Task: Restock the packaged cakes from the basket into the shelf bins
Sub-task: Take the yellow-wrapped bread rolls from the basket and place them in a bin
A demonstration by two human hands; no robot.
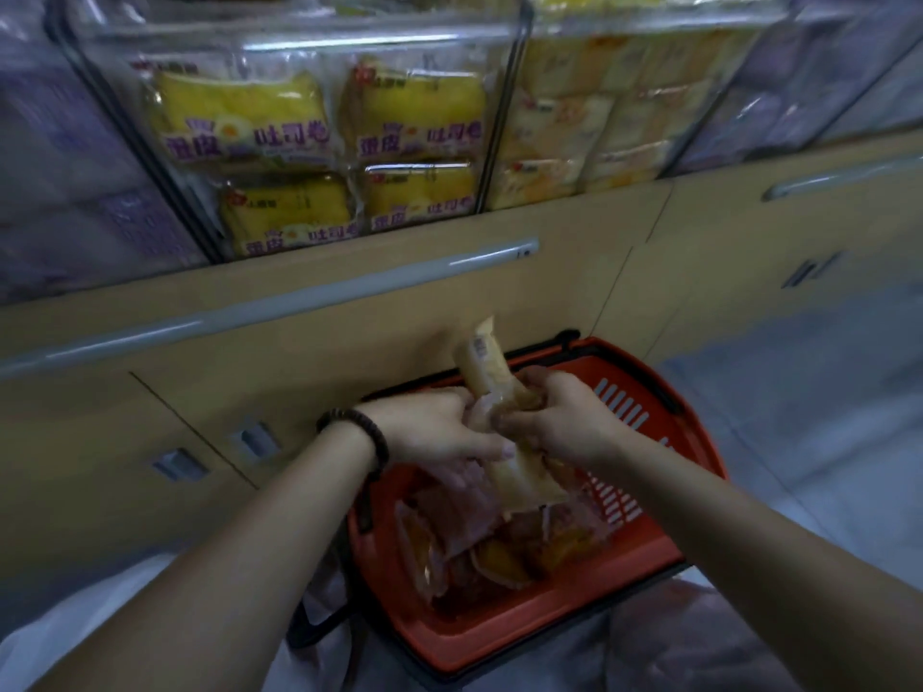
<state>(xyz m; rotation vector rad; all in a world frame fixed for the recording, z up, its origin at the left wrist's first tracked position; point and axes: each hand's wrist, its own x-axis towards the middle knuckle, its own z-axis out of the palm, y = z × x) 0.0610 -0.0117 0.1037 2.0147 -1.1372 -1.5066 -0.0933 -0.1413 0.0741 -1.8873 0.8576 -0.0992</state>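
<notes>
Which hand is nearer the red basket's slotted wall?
Right. The right hand sits beside the slotted wall; the left hand lies across the cake packets from it, farther off.

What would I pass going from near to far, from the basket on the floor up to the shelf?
Red basket → cake pack gripped by the left hand and right hand → long grey cabinet handle → clear shelf bin holding yellow cake packs.

Dim, soft motion blur throughout; wide-angle bending at edges; muted colours.
</notes>
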